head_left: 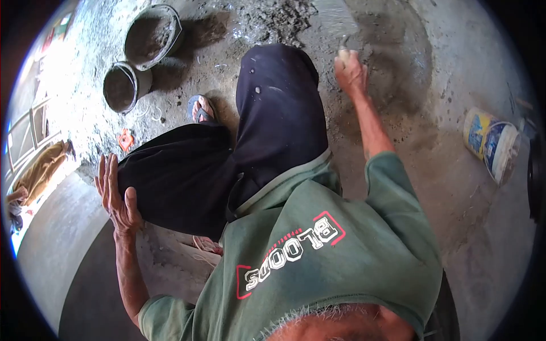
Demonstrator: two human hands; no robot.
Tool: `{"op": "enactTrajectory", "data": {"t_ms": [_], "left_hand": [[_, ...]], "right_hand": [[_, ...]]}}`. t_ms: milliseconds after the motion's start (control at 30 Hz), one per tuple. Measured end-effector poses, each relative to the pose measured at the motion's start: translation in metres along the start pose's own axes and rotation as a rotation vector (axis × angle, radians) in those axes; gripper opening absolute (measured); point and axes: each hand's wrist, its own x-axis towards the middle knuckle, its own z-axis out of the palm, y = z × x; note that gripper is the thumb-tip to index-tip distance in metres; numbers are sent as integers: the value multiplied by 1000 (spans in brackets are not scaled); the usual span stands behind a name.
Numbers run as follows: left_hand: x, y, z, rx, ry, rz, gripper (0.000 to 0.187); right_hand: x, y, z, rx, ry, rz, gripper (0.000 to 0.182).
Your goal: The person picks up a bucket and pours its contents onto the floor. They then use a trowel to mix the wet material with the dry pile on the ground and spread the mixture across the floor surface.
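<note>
My right hand (351, 73) is closed around the handle of a trowel (336, 20) at the top of the view. The trowel's flat grey blade lies on or just over the floor, beside a heap of wet grey mortar (273, 20). Smeared mortar covers the floor around it. Over on the left, my left hand (119, 196) is open, fingers stretched and thumb apart, against the knee of my dark trousers (176, 179). It holds nothing.
Two dark buckets, a larger one (174, 50) with grey material inside and a smaller one (144, 82), stand at upper left. A small orange object (125, 140) lies near my left knee. A yellow, blue and white paint bucket (490, 143) lies tilted at right.
</note>
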Motion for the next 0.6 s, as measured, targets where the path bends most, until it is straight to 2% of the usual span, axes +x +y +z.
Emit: {"op": "enactTrajectory", "data": {"t_ms": [33, 100, 133, 200, 233, 300, 367, 400, 467, 500, 567, 600], "left_hand": [[4, 1, -1, 9, -17, 7, 72], [6, -1, -1, -32, -15, 49, 71], [7, -2, -1, -64, -18, 79, 70], [9, -1, -1, -84, -1, 92, 69], [10, -2, 0, -103, 16, 108, 70], [12, -1, 1, -123, 33, 121, 70], [15, 3, 0, -149, 14, 107, 70], [16, 3, -1, -149, -6, 111, 70], [22, 1, 0, -198, -19, 92, 70], [23, 1, -1, -190, -13, 92, 70], [22, 1, -2, -219, -25, 74, 69], [20, 0, -3, -221, -33, 76, 69]], "right_hand": [[-2, 14, -8, -4, 13, 8, 38], [-8, 49, -16, 2, 222, 134, 36], [-12, 75, -14, -2, 228, 136, 36], [-28, 125, 5, 90, 215, 580, 37], [-36, 130, 19, 87, 211, 586, 37], [-46, 124, 48, 365, 93, 985, 40], [-57, 91, 73, 87, -32, 586, 40], [-64, 79, 77, 84, -42, 602, 40], [-52, 56, 74, -137, -134, 225, 39], [-49, 57, 71, -129, -131, 219, 39], [-61, 67, 53, 95, 133, 425, 37], [-77, 64, 28, 109, 153, 516, 37]]}}
